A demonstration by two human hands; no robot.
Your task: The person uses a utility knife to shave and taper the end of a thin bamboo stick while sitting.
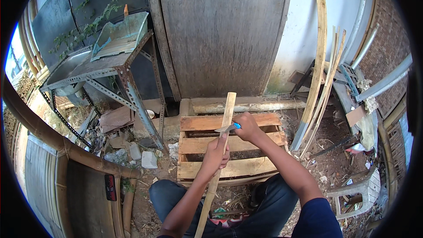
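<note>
A long pale strip, apparently split bamboo (229, 105), slants up from between my knees, with its far end above a slatted wooden crate (229, 167). My left hand (213, 156) is wrapped around the strip about midway, thumb lying along it. In my right hand (247, 128) is a knife (225, 128) with a blue handle end. Its blade lies across the strip just beyond my left thumb and appears to touch it. The lower end of the strip runs out at the bottom of the view.
Several long strips (318, 61) lean on the white wall at right. A rusty metal stand (128, 79) with a sink is at left. A broken plastic chair (359, 194) lies lower right. Shavings and rubble litter the ground. A closed wooden door (220, 31) stands ahead.
</note>
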